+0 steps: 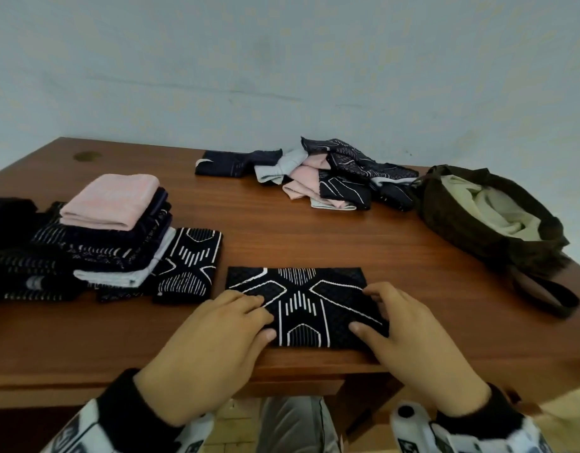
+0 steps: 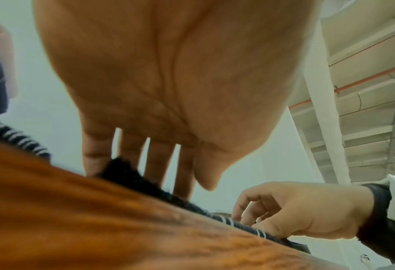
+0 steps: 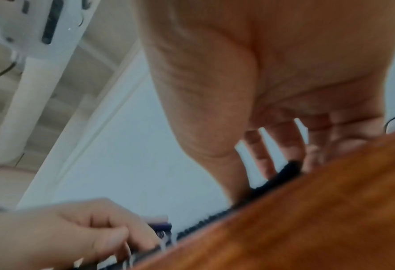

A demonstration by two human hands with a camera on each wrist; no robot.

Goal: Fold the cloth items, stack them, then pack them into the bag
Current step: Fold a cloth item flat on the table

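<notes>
Both grips (image 1: 309, 317) atop patterned cloth (image 1: 301, 299)

Brown wooden table (image 1: 314, 230) (glossy); pale blue-grey wall (image 1: 282, 60) behind.

A black cloth (image 1: 306, 305) with white line patterns lies flat near the front edge of the desk (image 1: 314, 230), spread as a wide rectangle. To its left a stack of folded cloths (image 1: 112, 237) stands, dark patterned pieces with a pale grey one low down and a pink folded cloth (image 1: 110, 201) on top; another black patterned piece (image 1: 190, 266) lies flat beside the stack. Toward the back of the desk lies a loose heap of unfolded cloths (image 1: 331, 178), dark patterned, pink and pale grey. At the right stands a dark brown bag (image 1: 471, 223), mouth open, showing a pale lining, its strap lying on the desk.
</notes>
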